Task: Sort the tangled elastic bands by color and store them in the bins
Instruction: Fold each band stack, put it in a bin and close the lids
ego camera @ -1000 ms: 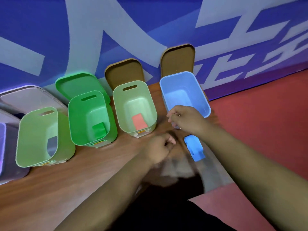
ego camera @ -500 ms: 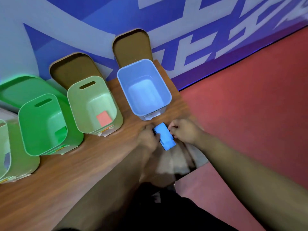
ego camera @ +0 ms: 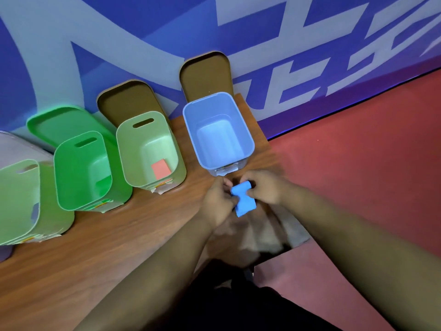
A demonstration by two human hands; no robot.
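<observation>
Leftmost bin [ego camera: 16, 201] runs off the edge; grey heap [ego camera: 267, 235] is blurred.

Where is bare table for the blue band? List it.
Free: the table strip in front of the green bins, left of the left forearm; the blue bin is empty. Crowded: the bin row at the wall and the corner where left hand and right hand hold the blue band.

Reaches forward with both bare forearms, the left from the lower middle, the right from the lower right corner, converging toward the centre. Sets the left hand [ego camera: 217, 201] and right hand [ego camera: 265, 187] close together, knuckles up, fingers curled inward. Pinches a blue band [ego camera: 244, 199] from both sides: left fingertips at its narrowed waist, right fingers and thumb around its upper end. Holds both wrists roughly straight.
</observation>
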